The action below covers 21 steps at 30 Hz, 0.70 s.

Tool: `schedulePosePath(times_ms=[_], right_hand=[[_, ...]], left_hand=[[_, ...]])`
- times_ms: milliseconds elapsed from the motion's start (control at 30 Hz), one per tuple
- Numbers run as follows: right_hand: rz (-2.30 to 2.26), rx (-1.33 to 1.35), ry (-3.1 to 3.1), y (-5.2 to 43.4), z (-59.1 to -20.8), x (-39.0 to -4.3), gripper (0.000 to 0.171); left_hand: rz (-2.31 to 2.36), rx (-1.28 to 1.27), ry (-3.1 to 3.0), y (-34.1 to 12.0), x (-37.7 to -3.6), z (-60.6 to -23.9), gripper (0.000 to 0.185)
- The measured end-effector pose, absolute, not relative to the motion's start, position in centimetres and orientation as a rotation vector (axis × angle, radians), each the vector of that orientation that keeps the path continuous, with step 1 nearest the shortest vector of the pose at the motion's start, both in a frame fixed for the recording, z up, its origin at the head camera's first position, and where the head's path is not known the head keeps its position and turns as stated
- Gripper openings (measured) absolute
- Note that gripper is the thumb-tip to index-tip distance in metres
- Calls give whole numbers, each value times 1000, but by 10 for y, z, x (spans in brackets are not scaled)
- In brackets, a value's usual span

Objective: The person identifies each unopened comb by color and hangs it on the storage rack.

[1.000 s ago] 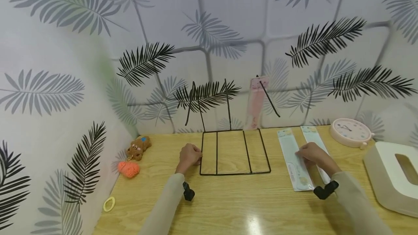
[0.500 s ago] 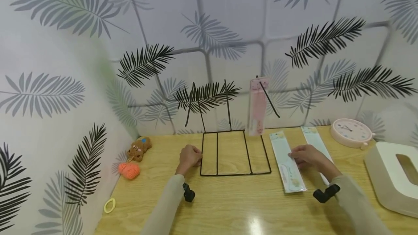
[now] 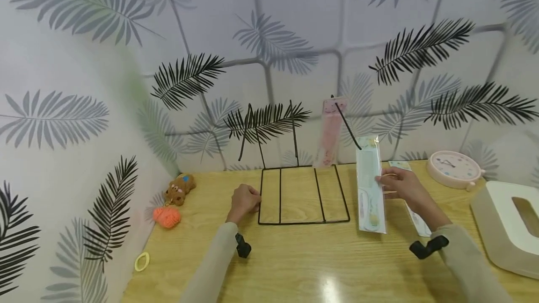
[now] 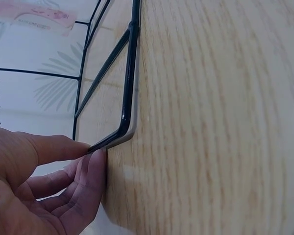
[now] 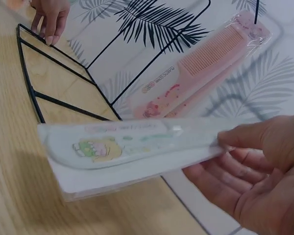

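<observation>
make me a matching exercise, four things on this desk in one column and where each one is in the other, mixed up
Things:
1. green comb pack
2. pink comb pack
3. clock
4. orange yarn ball

Places:
a. hanging on the wire rack
b. far right, by the wall
c. held in the right hand
d. left side, beside the toy bear

Pairs: 1-c, 2-a, 3-b, 4-d

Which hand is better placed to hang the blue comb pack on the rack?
Right. The right hand already pinches the blue comb pack beside the wire rack; the left hand holds the rack's base.
</observation>
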State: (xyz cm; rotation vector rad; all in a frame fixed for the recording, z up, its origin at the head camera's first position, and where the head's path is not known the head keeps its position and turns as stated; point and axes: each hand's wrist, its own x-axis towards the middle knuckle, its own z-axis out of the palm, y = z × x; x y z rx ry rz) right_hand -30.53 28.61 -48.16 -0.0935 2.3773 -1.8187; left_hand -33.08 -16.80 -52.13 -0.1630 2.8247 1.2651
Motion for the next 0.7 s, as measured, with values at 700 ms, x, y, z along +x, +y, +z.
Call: schedulePosePath(times_ms=[700], right_hand=[[-2225, -600, 2341, 292, -433, -286, 19]], left_hand=[[1207, -136, 2867, -169, -331, -520, 8]])
